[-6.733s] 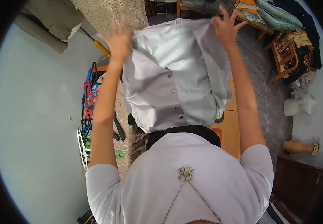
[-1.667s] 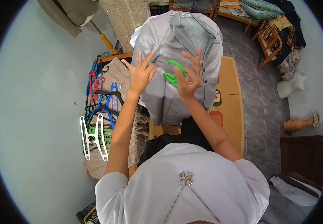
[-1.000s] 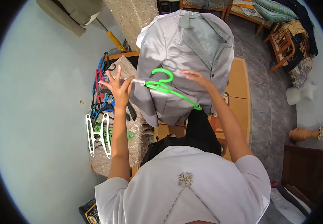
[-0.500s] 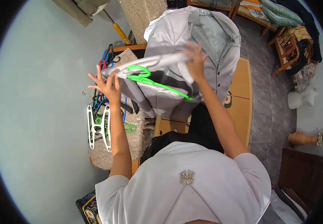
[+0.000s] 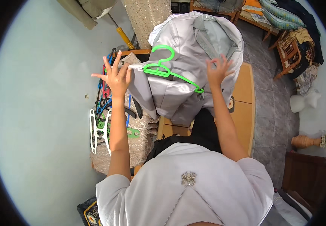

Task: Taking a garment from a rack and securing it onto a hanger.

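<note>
A bright green hanger (image 5: 159,70) with its hook upward lies against a light grey satiny garment (image 5: 172,92), whose exact kind I cannot tell. My left hand (image 5: 118,78) pinches a pale edge of this garment left of the hanger, its other fingers spread. My right hand (image 5: 216,71) is raised beyond the hanger's right end. Its thumb and forefinger meet, seemingly on the same grey cloth, which blends with what lies behind. Farther off is a grey buttoned jacket (image 5: 178,34) with its collar and lining showing.
Several hangers, including a white one (image 5: 101,130), lie on a beige lace-covered surface (image 5: 140,148) at the left, beside the wall. Cardboard (image 5: 244,98) lies at the right on grey floor tiles. Wooden chairs (image 5: 289,52) with cloths stand at the far right.
The hanger's hook has swung upright from lying flat. The cloth that stretched as a band between my hands has dropped behind the hanger. My right hand has moved to the right.
</note>
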`<state>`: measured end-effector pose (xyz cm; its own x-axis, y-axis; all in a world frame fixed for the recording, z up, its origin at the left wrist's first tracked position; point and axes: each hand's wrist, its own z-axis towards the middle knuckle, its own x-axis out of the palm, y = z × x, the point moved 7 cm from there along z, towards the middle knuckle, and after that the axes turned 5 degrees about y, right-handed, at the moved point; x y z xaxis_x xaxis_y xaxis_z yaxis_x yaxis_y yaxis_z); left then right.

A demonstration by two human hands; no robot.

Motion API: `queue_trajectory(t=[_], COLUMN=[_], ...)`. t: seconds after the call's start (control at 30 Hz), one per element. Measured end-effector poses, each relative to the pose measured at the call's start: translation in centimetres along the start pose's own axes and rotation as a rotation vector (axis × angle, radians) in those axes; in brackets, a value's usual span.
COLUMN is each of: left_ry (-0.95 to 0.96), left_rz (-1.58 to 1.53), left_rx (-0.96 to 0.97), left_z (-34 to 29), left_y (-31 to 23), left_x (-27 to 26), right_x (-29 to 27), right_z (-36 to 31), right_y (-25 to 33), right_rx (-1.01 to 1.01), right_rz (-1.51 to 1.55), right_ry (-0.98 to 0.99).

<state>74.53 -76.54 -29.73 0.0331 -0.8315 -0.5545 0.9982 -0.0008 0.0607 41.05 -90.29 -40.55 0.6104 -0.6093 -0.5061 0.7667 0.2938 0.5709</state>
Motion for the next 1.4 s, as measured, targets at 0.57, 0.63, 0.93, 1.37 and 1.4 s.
queue_trajectory(t=[0.57,0.63,0.93,1.37,1.4], left_ry=[0.001,0.006,-0.012,-0.077,-0.082], left_rz=[-0.055,-0.056,-0.051,-0.005,-0.003], left_rx=[-0.001,-0.012,-0.002,-0.006,0.007], left_z=[0.7,0.2,0.1,0.2,0.4], left_y=[-0.8,-0.9,-1.3,0.0,-0.2], left_x=[0.0,-0.3,-2.1,-3.6,-3.8], right_x=[6.6,7.6,9.8,9.5,9.5], right_z=[-10.3,-9.4,-7.0,-4.0,-3.5], right_y=[1.8,3.8,5.2,9.1,9.1], right_rx=[-0.224,-0.140,0.008,-0.013,0.013], right_rz=[-0.180,-0.231,-0.298,-0.282,-0.307], right_ry=[0.313,0.464,0.362,0.301,0.279])
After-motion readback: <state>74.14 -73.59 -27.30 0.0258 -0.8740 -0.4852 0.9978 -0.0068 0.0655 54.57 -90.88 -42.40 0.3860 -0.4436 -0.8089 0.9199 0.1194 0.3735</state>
